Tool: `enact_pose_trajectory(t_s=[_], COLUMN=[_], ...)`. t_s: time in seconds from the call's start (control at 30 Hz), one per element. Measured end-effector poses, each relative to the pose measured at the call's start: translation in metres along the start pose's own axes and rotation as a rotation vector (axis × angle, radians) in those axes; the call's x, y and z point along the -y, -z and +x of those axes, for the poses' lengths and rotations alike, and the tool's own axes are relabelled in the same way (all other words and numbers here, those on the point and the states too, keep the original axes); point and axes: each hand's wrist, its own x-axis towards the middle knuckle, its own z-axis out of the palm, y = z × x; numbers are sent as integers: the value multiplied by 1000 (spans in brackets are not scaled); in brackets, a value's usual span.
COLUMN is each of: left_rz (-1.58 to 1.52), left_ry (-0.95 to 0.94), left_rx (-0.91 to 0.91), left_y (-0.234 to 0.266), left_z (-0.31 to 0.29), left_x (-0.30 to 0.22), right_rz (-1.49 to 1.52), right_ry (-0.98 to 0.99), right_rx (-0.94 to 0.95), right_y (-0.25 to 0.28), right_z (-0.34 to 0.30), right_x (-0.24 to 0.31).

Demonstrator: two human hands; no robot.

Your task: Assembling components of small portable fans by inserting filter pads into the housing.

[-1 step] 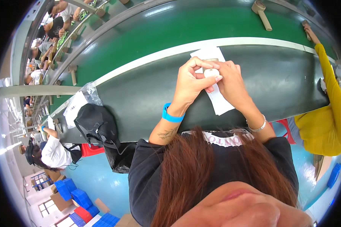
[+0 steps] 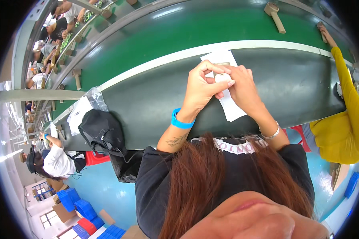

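Above the work surface, my two hands meet with their fingers curled round a small piece with a white rounded end [image 2: 222, 77]. A beige-grey part [image 2: 223, 63] shows just beyond it, between the fingertips; whether the two are one object I cannot tell. My left hand [image 2: 203, 83] is closed on it from the left, thumb laid across the white end. From the right my right hand [image 2: 243, 85] closes on the same piece, its fingers partly hiding it. White paper sheets [image 2: 232, 111] lie under both hands.
Past a white strip runs a green conveyor belt [image 2: 211, 26] carrying a beige handheld fan [image 2: 275, 18]. A black backpack [image 2: 101, 129] and a plastic-wrapped white packet [image 2: 81, 113] sit to my left. A co-worker in a yellow top [image 2: 335, 137] reaches over the belt at right.
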Motion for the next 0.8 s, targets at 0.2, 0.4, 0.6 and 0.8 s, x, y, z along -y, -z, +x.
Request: enact_pose_trajectory(t_s=[0.2, 0.4, 0.6, 0.8], left_rz=[-89, -206, -108, 733], left_ry=[-1, -9, -109, -274], left_rx=[-56, -39, -225, 45], left_y=[10, 23, 41, 50], left_z=[11, 21, 27, 20], left_x=[1, 8, 23, 63], right_rz=[103, 193, 540, -150], right_ry=[12, -43, -122, 187], right_rx=[-19, 71, 60, 57], right_y=[-4, -4, 10, 6], right_z=[4, 17, 49, 137], right_x=[4, -3, -22, -80])
